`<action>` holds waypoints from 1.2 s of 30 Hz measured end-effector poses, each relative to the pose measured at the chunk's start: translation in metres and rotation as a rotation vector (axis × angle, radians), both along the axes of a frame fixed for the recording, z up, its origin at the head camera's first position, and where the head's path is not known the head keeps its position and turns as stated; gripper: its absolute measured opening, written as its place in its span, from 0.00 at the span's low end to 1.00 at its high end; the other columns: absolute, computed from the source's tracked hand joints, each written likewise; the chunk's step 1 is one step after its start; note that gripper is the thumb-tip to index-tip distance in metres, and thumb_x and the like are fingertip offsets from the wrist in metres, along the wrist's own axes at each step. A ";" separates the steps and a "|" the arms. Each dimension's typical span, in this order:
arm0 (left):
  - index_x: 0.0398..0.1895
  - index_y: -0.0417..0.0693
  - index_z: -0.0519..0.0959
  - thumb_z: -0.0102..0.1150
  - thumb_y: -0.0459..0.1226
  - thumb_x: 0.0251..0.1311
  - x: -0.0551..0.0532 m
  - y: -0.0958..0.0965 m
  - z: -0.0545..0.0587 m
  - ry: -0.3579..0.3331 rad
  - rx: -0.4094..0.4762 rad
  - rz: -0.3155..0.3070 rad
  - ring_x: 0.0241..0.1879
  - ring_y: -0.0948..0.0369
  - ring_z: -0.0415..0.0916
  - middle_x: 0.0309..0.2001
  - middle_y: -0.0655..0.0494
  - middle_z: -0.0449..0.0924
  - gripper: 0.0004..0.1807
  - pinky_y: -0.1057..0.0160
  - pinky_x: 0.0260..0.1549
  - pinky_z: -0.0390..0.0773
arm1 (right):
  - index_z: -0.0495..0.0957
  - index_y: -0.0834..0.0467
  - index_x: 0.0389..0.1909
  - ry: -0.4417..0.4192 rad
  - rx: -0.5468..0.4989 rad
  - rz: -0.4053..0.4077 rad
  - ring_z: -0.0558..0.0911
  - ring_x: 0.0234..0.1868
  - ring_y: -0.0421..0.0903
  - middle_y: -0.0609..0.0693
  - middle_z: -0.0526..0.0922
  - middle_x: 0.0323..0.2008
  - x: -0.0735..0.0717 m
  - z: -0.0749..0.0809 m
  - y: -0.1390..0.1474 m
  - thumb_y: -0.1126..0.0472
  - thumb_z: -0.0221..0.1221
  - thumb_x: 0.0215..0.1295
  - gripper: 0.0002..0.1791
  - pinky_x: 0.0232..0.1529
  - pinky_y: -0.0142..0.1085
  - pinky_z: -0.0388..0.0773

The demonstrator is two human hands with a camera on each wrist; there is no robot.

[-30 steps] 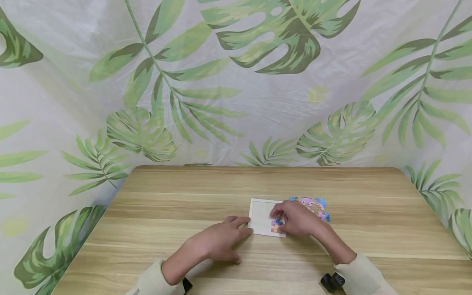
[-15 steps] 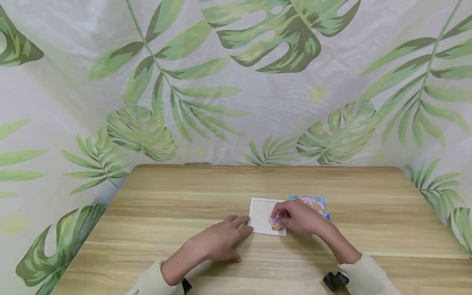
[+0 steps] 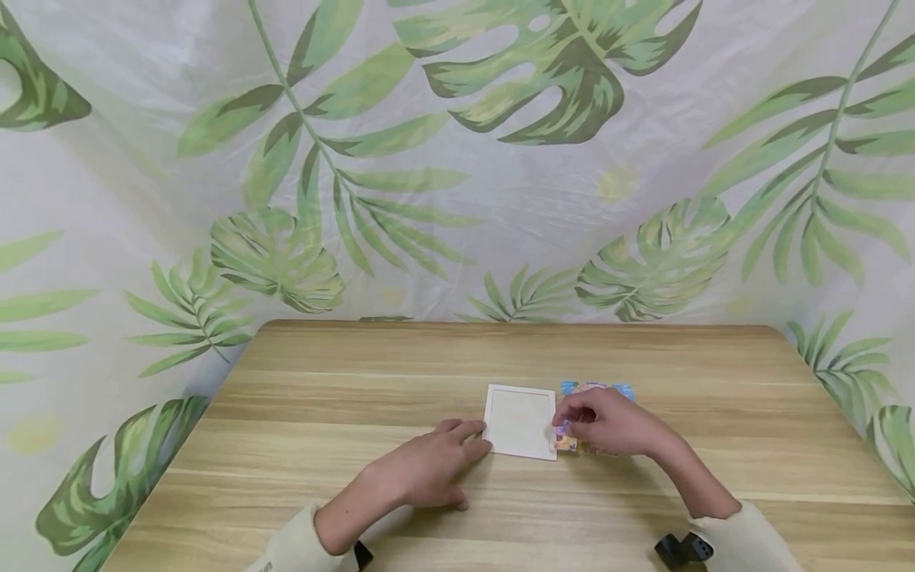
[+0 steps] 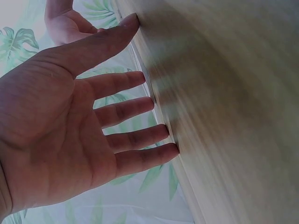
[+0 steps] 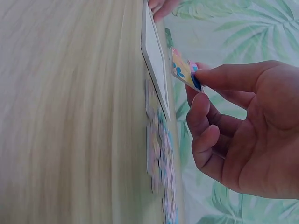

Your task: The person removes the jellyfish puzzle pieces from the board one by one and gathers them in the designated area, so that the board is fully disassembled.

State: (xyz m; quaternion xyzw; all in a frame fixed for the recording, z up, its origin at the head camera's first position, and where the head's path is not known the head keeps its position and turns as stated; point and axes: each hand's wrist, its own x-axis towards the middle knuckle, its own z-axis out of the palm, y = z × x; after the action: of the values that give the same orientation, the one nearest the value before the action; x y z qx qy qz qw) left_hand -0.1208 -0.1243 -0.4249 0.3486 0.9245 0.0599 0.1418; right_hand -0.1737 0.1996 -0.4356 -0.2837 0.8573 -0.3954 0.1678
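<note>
A white puzzle tray, bare inside its raised rim, lies flat near the middle of the table. My left hand reaches to its left edge with fingertips right at the rim, fingers straight and spread in the left wrist view. Just off the tray's right edge, my right hand pinches a yellow, pink and blue jigsaw piece between thumb and fingers. The right wrist view shows that piece raised above the table, its other fingers curled. Several colourful jigsaw pieces lie right of the tray, partly hidden under the right hand.
The wood-grain table extends widely around the tray. Behind it hangs a leaf-patterned cloth, close along the table's back edge. A small black device sits at the right wrist by the sleeve.
The right hand has lifted the jigsaw piece from the tray's lower right corner and moved right with it, past the tray's edge. The left hand stays in place.
</note>
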 end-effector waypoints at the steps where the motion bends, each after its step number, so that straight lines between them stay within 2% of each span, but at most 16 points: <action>1: 0.74 0.53 0.76 0.82 0.46 0.57 0.000 0.000 0.000 0.003 -0.002 -0.001 0.78 0.45 0.66 0.80 0.49 0.66 0.41 0.46 0.64 0.83 | 0.88 0.56 0.43 -0.007 -0.010 0.001 0.70 0.23 0.35 0.46 0.81 0.29 0.001 -0.001 0.003 0.67 0.61 0.75 0.07 0.24 0.28 0.69; 3: 0.74 0.53 0.76 0.82 0.46 0.57 0.000 0.001 0.000 0.003 -0.002 0.000 0.78 0.45 0.66 0.80 0.49 0.66 0.41 0.46 0.64 0.83 | 0.88 0.56 0.44 -0.017 -0.024 -0.004 0.72 0.23 0.35 0.47 0.83 0.32 0.002 -0.001 0.010 0.66 0.61 0.75 0.07 0.24 0.29 0.71; 10: 0.75 0.52 0.75 0.81 0.45 0.59 0.001 0.001 -0.001 -0.022 0.000 0.005 0.80 0.45 0.64 0.82 0.51 0.64 0.41 0.48 0.69 0.80 | 0.89 0.59 0.46 -0.019 -0.016 -0.035 0.75 0.27 0.36 0.48 0.85 0.32 0.006 -0.001 0.028 0.66 0.62 0.74 0.08 0.28 0.29 0.73; 15: 0.75 0.53 0.74 0.81 0.46 0.58 0.000 0.001 -0.001 -0.011 -0.008 0.001 0.79 0.45 0.65 0.82 0.51 0.65 0.42 0.48 0.69 0.80 | 0.89 0.58 0.47 -0.015 -0.008 -0.056 0.76 0.31 0.36 0.48 0.89 0.39 0.008 -0.001 0.045 0.66 0.62 0.74 0.08 0.31 0.29 0.75; 21: 0.75 0.53 0.74 0.81 0.46 0.59 0.001 0.001 0.001 -0.010 -0.012 0.000 0.79 0.46 0.65 0.81 0.51 0.65 0.41 0.49 0.69 0.80 | 0.87 0.56 0.44 0.009 0.030 -0.093 0.76 0.36 0.35 0.45 0.85 0.37 0.012 -0.001 0.067 0.64 0.63 0.75 0.05 0.36 0.30 0.76; 25: 0.75 0.54 0.74 0.80 0.47 0.60 0.001 0.001 0.001 -0.004 -0.026 -0.002 0.79 0.46 0.65 0.81 0.51 0.65 0.41 0.49 0.69 0.80 | 0.86 0.57 0.44 -0.027 0.036 -0.110 0.76 0.35 0.35 0.47 0.85 0.36 0.014 -0.002 0.079 0.65 0.63 0.74 0.05 0.35 0.30 0.77; 36: 0.75 0.54 0.75 0.79 0.47 0.61 0.002 0.000 -0.001 -0.019 -0.020 0.013 0.78 0.46 0.66 0.80 0.51 0.65 0.39 0.50 0.65 0.83 | 0.86 0.60 0.46 -0.058 0.039 -0.099 0.75 0.35 0.34 0.49 0.85 0.38 0.017 -0.006 0.094 0.68 0.61 0.74 0.07 0.35 0.29 0.75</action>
State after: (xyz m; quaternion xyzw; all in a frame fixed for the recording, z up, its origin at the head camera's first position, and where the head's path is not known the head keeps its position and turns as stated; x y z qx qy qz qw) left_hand -0.1189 -0.1238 -0.4259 0.3404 0.9260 0.0550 0.1538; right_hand -0.1568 0.2934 -0.4421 -0.2259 0.8726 -0.3944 0.1786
